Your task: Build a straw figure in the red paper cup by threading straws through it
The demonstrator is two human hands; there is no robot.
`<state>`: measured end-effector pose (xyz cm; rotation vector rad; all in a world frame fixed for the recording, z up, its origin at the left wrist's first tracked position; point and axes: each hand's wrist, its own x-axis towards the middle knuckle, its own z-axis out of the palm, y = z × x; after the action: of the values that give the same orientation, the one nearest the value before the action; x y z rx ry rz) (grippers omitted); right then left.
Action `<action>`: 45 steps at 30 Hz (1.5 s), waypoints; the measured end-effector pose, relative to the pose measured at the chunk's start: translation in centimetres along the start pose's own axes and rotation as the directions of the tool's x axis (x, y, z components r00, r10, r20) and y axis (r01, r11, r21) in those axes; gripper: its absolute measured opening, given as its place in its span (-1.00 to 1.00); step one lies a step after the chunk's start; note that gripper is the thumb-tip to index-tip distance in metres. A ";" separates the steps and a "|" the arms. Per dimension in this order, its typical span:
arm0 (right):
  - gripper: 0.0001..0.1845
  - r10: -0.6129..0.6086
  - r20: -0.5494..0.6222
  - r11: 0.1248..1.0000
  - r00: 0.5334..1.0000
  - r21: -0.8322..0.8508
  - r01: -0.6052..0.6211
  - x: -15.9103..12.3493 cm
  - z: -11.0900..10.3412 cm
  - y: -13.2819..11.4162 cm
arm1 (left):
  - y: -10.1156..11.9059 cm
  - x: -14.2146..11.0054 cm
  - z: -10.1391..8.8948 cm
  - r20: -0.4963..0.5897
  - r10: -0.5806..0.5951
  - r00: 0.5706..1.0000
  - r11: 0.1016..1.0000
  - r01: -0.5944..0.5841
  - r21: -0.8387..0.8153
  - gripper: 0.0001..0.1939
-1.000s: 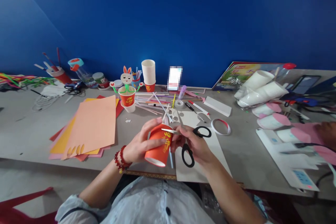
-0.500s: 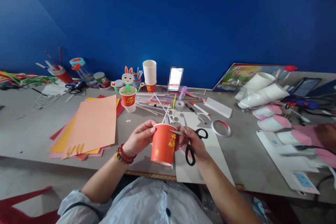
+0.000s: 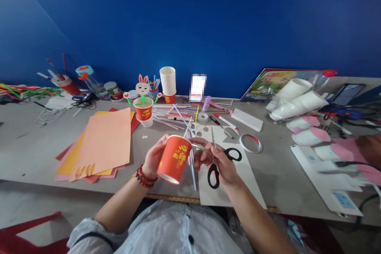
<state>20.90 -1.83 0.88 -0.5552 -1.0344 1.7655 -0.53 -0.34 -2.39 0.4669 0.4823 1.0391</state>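
My left hand (image 3: 155,158) is closed around the far left side of a red paper cup (image 3: 175,158) with yellow lettering, held tilted above the table edge. My right hand (image 3: 218,162) grips black-handled scissors (image 3: 213,176), whose blades are spread apart; one blade points toward the cup's rim. Its fingertips are just right of the cup and apart from it. Below the right hand lies a white sheet (image 3: 238,182). A bunny figure on pipe-cleaner arms stands in another red cup (image 3: 144,112), set in a white cup.
Coloured paper sheets (image 3: 108,139) are stacked at left. Straws (image 3: 169,117), pens (image 3: 226,121) and a tape roll (image 3: 251,143) lie beyond my hands. White paper cups in plastic (image 3: 297,105) and a white power strip (image 3: 324,182) are at right. A phone (image 3: 197,88) leans at the back.
The red cup has moved left and turned in my left hand, bringing its lettering to the front. My right fingers and the scissors have come away from the cup's side.
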 end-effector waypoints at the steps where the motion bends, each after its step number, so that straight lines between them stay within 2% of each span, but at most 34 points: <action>1: -0.59 0.000 -0.014 1.000 1.000 -0.009 -0.001 -0.1 -0.1 0.0 | 0.3 -0.1 0.3 0.001 0.062 0.998 0.994 -0.062 0.094 -0.81; 3: -0.59 -0.003 -0.036 0.999 0.999 -0.046 0.001 -0.2 -0.5 0.0 | 0.7 -0.4 0.8 0.040 0.156 0.987 0.938 -0.161 0.309 -0.80; 5: -0.60 -0.001 -0.053 0.996 0.999 -0.086 -0.003 -0.2 -0.8 0.1 | 1.0 -0.6 1.3 0.095 0.157 0.983 0.859 -0.183 0.479 -0.77; 10: -0.62 -0.017 -0.079 0.995 0.997 -0.103 0.009 0.0 -1.4 0.7 | 1.4 -0.9 2.3 0.194 0.133 0.972 0.725 -0.229 0.650 -0.79; 13: -0.62 -0.019 -0.105 0.997 0.994 -0.075 0.011 0.2 -1.6 1.1 | 1.7 -1.1 2.5 0.222 0.069 0.973 0.702 -0.205 0.682 -0.76; 16: -0.61 -0.016 -0.127 0.997 0.992 -0.076 0.006 0.3 -1.7 1.2 | 1.9 -1.2 2.5 0.199 0.036 0.979 0.700 -0.167 0.695 -0.77; 22: -0.62 -0.056 -0.164 0.991 0.985 -0.128 0.035 0.3 -1.3 1.4 | 1.6 -0.8 2.8 0.219 0.084 0.972 0.702 -0.213 0.680 -0.82; 24: -0.64 -0.126 -0.171 0.972 0.977 -0.217 0.088 0.1 -1.3 1.3 | 1.3 -0.6 2.9 0.229 0.130 0.965 0.707 -0.253 0.661 -0.72; 26: -0.65 -0.228 -0.123 0.905 0.966 -0.394 0.163 -0.4 -1.5 1.1 | 0.9 -0.5 2.7 0.232 0.157 0.960 0.716 -0.272 0.643 -0.39; 28: -0.65 -0.320 -0.018 0.775 0.947 -0.580 0.251 -0.9 -1.6 0.8 | 0.4 -0.4 2.3 0.245 0.137 0.960 0.719 -0.266 0.642 -0.15; 30: -0.64 -0.380 0.095 0.645 0.920 -0.686 0.337 -1.5 -1.7 0.5 | 0.1 -0.4 1.8 0.272 0.125 0.954 0.693 -0.280 0.664 -0.10; 32: -0.64 -0.420 0.172 0.578 0.891 -0.706 0.409 -1.9 -1.6 0.2 | -0.1 -0.4 1.4 0.304 0.143 0.942 0.647 -0.322 0.692 -0.17; 35: -0.65 -0.413 0.205 0.575 0.887 -0.697 0.429 -2.3 -1.3 0.1 | -0.2 -0.6 1.1 0.349 0.207 0.914 0.563 -0.403 0.721 -0.22; 38: -0.65 -0.413 0.165 0.605 0.896 -0.686 0.405 -2.3 -1.0 0.0 | -0.3 -0.8 1.0 0.382 0.279 0.881 0.450 -0.471 0.759 -0.17; 40: -0.65 -0.422 0.143 0.610 0.895 -0.686 0.397 -2.2 -0.8 0.0 | -0.3 -0.8 1.1 0.397 0.298 0.868 0.411 -0.492 0.767 -0.14; 42: -0.65 -0.422 0.137 0.595 0.896 -0.704 0.388 -2.0 -0.8 0.1 | -0.5 -0.8 1.3 0.394 0.291 0.872 0.432 -0.487 0.759 -0.14; 45: -0.65 -0.423 0.124 0.573 0.898 -0.731 0.371 -1.8 -0.8 0.1 | -0.8 -0.7 1.7 0.353 0.271 0.896 0.521 -0.445 0.728 -0.14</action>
<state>22.21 -3.13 0.20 -0.7876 -1.6951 0.8517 0.67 -1.56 -1.35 1.5403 0.6850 1.1185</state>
